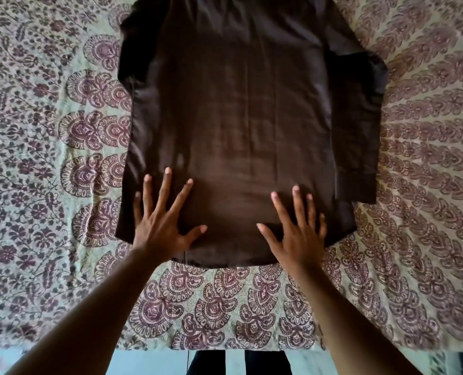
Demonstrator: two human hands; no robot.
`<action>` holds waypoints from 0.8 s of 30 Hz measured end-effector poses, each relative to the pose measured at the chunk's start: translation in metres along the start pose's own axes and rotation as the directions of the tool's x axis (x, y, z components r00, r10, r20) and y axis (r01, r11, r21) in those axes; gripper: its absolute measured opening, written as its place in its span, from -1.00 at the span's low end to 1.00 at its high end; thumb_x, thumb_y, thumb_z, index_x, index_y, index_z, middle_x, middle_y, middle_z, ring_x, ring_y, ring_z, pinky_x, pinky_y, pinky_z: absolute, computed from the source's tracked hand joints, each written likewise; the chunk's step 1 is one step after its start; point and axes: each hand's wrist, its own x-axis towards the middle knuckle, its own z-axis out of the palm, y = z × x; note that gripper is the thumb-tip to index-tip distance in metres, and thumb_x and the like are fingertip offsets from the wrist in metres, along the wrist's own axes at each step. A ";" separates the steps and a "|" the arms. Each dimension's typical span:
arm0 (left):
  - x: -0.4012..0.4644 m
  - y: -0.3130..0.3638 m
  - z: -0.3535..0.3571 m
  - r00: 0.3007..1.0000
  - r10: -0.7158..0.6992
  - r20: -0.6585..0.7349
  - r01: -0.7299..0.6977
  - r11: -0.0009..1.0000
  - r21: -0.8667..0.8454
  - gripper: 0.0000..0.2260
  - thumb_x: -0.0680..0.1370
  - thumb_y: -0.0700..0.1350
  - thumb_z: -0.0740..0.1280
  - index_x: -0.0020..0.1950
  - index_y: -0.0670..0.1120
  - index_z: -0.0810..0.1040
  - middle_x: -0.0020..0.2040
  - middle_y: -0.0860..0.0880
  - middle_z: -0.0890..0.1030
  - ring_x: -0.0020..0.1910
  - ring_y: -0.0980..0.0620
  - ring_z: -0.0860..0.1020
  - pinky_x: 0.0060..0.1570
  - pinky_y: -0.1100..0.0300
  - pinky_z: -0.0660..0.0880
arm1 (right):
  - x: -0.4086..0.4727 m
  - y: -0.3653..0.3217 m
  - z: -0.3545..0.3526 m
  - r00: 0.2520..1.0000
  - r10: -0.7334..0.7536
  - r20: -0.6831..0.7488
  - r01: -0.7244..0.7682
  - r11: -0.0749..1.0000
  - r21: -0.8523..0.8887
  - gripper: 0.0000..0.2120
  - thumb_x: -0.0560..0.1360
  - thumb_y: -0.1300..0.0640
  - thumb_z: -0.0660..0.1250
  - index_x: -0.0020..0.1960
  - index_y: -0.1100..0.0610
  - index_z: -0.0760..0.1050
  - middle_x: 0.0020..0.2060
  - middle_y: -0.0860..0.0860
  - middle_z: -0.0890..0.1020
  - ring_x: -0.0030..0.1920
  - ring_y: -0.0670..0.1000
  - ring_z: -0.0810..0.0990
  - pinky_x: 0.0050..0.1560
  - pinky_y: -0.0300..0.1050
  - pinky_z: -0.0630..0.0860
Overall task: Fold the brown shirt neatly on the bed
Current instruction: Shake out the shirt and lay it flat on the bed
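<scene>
No writing or labels can be read. The brown shirt (238, 125) lies spread flat on the bed (419, 185), whose cover carries a maroon paisley and floral print. The left hand (162, 223) and right hand (298, 234) press its near hem, fingers straight and splayed.

You have one view only, from the camera on your head, looking forward and steeply down over the near edge of the bed (35, 158). It sits close, with both forearms reaching in from the bottom corners and the shirt (238, 117) filling the middle up to the top edge. The wide lens bends the bed's pattern at the sides.
</scene>
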 end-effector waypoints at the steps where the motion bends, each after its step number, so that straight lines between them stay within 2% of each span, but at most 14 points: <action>1: -0.009 -0.005 0.001 1.000 -0.018 0.002 0.018 1.000 -0.004 -0.02 0.36 0.57 0.21 0.67 0.25 -0.06 0.70 -0.03 -0.23 0.65 -0.33 -0.16 0.51 -0.42 0.03 | -0.013 0.015 0.002 0.998 0.070 -0.003 -0.070 0.997 -0.018 -0.23 0.52 -0.55 -0.01 0.65 -0.30 -0.06 0.69 -0.06 -0.13 0.67 0.15 -0.04 0.52 0.38 0.14; 4: -0.021 -0.006 -0.003 0.999 -0.022 -0.033 0.022 1.000 0.000 0.03 0.35 0.56 0.23 0.69 0.16 -0.04 0.70 -0.06 -0.20 0.66 -0.31 -0.12 0.51 -0.42 0.08 | -0.035 0.043 -0.003 0.979 0.201 -0.012 -0.202 0.979 -0.036 -0.10 0.44 -0.62 -0.02 0.66 -0.22 0.00 0.69 0.04 -0.07 0.67 0.21 -0.03 0.47 0.45 0.20; 7: 0.006 0.009 -0.015 0.984 0.052 -0.171 -0.056 0.998 -0.018 -0.03 0.44 0.48 0.22 0.70 0.00 0.04 0.71 -0.04 -0.11 0.68 -0.21 -0.04 0.53 -0.29 0.13 | -0.016 0.025 -0.018 0.963 0.222 -0.151 -0.224 0.975 0.006 -0.10 0.46 -0.58 0.06 0.67 -0.16 0.07 0.68 0.09 -0.02 0.66 0.26 -0.02 0.49 0.37 0.14; 9: 0.033 0.022 -0.015 0.979 0.144 -0.146 -0.150 0.988 -0.028 -0.05 0.43 0.46 0.24 0.69 0.01 0.07 0.71 -0.02 -0.08 0.68 -0.17 -0.05 0.54 -0.24 0.15 | 0.012 -0.008 -0.024 0.974 0.103 -0.202 -0.099 0.995 0.026 -0.21 0.53 -0.52 0.06 0.66 -0.20 0.07 0.69 0.04 -0.02 0.65 0.27 0.02 0.46 0.32 0.15; 11: 0.049 0.033 -0.009 0.979 0.201 -0.029 -0.202 0.979 -0.017 0.05 0.31 0.51 0.24 0.69 0.07 0.04 0.71 0.01 -0.09 0.68 -0.15 -0.06 0.54 -0.31 0.11 | 0.035 -0.039 -0.017 0.986 -0.079 -0.145 0.085 0.996 0.037 -0.32 0.59 -0.43 0.05 0.65 -0.26 0.04 0.69 -0.02 -0.06 0.65 0.24 0.03 0.45 0.33 0.19; 13: 0.055 0.034 -0.005 0.976 0.206 0.075 -0.208 0.978 0.019 0.17 0.18 0.55 0.23 0.69 0.12 -0.04 0.71 0.04 -0.14 0.68 -0.15 -0.10 0.53 -0.36 0.05 | 0.043 -0.046 -0.007 0.982 -0.166 -0.087 0.169 0.985 0.030 -0.36 0.61 -0.42 0.05 0.63 -0.31 0.02 0.69 -0.05 -0.07 0.66 0.18 0.02 0.46 0.35 0.20; 15: 0.056 0.029 -0.008 0.968 0.209 0.139 -0.216 0.976 0.035 0.25 0.10 0.53 0.28 0.68 0.16 -0.14 0.69 0.08 -0.23 0.68 -0.14 -0.18 0.54 -0.36 0.00 | 0.029 -0.026 -0.001 0.995 -0.076 -0.064 0.077 0.997 0.026 -0.30 0.55 -0.50 0.06 0.63 -0.34 0.00 0.69 -0.05 -0.09 0.67 0.12 -0.01 0.51 0.31 0.16; 17: 0.057 0.026 -0.012 0.959 0.220 0.180 -0.233 0.971 0.057 0.35 0.04 0.51 0.40 0.68 0.18 -0.20 0.68 0.08 -0.29 0.67 -0.14 -0.22 0.54 -0.35 -0.03 | 0.004 0.009 0.000 0.993 0.101 -0.059 -0.100 0.995 0.024 -0.19 0.47 -0.60 0.04 0.63 -0.35 -0.03 0.69 -0.06 -0.10 0.68 0.13 -0.03 0.51 0.32 0.15; 20: 0.057 0.029 -0.010 0.962 0.196 0.190 -0.211 0.975 0.063 0.44 -0.02 0.47 0.50 0.68 0.16 -0.20 0.68 0.06 -0.29 0.67 -0.18 -0.21 0.51 -0.40 -0.01 | -0.027 0.055 -0.007 0.952 0.305 -0.009 -0.304 0.952 0.032 -0.09 0.38 -0.69 -0.08 0.63 -0.35 -0.15 0.69 -0.03 -0.15 0.66 0.25 -0.10 0.48 0.50 0.15; 22: 0.055 0.038 -0.008 0.971 0.163 0.175 -0.178 0.982 0.069 0.43 -0.02 0.41 0.54 0.68 0.14 -0.18 0.69 0.02 -0.27 0.67 -0.22 -0.17 0.49 -0.45 0.02 | -0.031 0.062 -0.014 0.941 0.337 0.020 -0.338 0.940 0.051 -0.08 0.38 -0.69 -0.08 0.63 -0.35 -0.17 0.68 -0.01 -0.22 0.66 0.26 -0.21 0.47 0.55 0.09; 24: 0.053 0.052 -0.008 0.976 0.171 0.136 -0.180 0.982 0.055 0.38 0.01 0.33 0.54 0.69 0.13 -0.14 0.70 -0.02 -0.23 0.67 -0.23 -0.14 0.48 -0.45 0.06 | -0.024 0.051 -0.021 0.974 0.225 -0.030 -0.224 0.974 0.037 -0.13 0.44 -0.61 0.04 0.65 -0.30 -0.07 0.68 0.02 -0.17 0.66 0.24 -0.17 0.45 0.47 0.13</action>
